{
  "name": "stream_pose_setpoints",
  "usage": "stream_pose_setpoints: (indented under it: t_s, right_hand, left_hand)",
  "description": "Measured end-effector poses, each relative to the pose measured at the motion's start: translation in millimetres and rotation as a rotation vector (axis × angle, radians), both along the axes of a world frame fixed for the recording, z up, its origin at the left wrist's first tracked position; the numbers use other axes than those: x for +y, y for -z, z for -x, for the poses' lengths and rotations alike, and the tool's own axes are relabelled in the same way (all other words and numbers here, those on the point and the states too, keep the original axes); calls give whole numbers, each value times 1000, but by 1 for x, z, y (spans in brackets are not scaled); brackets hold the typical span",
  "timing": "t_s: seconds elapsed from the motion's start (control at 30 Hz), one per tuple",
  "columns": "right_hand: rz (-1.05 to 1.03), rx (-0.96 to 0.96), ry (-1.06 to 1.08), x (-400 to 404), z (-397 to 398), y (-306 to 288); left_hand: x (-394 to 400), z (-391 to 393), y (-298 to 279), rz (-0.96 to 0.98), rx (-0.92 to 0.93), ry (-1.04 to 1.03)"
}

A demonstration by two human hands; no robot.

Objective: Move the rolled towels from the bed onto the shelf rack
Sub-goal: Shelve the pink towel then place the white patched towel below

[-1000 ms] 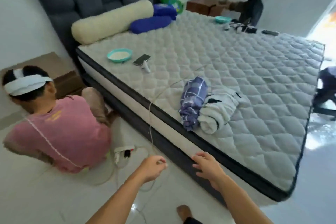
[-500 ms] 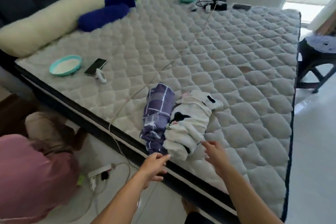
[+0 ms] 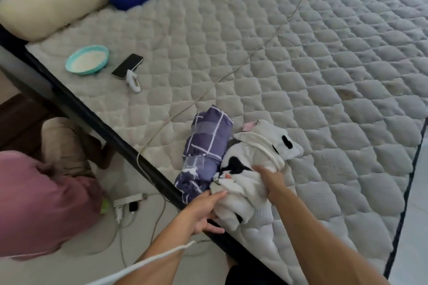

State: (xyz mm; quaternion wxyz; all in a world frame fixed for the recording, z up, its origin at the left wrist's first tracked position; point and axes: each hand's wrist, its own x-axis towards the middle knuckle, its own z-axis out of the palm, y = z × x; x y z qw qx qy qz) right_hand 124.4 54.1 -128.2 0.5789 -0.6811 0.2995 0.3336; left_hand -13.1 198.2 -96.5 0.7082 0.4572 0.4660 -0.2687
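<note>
Two rolled towels lie side by side near the front edge of the quilted mattress (image 3: 301, 76). The purple checked towel (image 3: 206, 146) is on the left, the white towel with black patches (image 3: 252, 164) on the right. My right hand (image 3: 271, 180) rests on top of the white towel with its fingers curled over the roll. My left hand (image 3: 206, 208) touches the near end of the white roll from below and left, at the mattress edge. The shelf rack is not in view.
A teal bowl (image 3: 87, 59), a phone (image 3: 127, 66) and a small white device (image 3: 133, 80) lie on the bed to the left. A cable (image 3: 231, 71) crosses the mattress. A person in a pink shirt (image 3: 39, 201) crouches on the floor beside a power strip (image 3: 127, 200).
The view has come closer to the bed. Both my hands have moved forward from the mattress edge and now touch the white towel.
</note>
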Motion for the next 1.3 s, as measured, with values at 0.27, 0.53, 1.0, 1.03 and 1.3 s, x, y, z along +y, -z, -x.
stream_pose_setpoints:
  t_s: [0.27,0.53,1.0,1.03,1.3]
  right_hand:
    - [-110,-125,99,-6,23,-13]
    - [-228,-454,13,27,91,-92]
    - [-491,-630,-935,188,399,-175]
    - [-509,-606,-1014,200,427,-176]
    - [-677,-584,-1695,285,657,-178]
  left_hand:
    - [4,11,-13,-46,-18,-36]
    - [35,82,-42,74,-151,-145]
    - [112,448,-97,-25,-344,-617]
    - [111,480,-98,-27,-364,-680]
    - [66,690,-85,-224,-437,-1364]
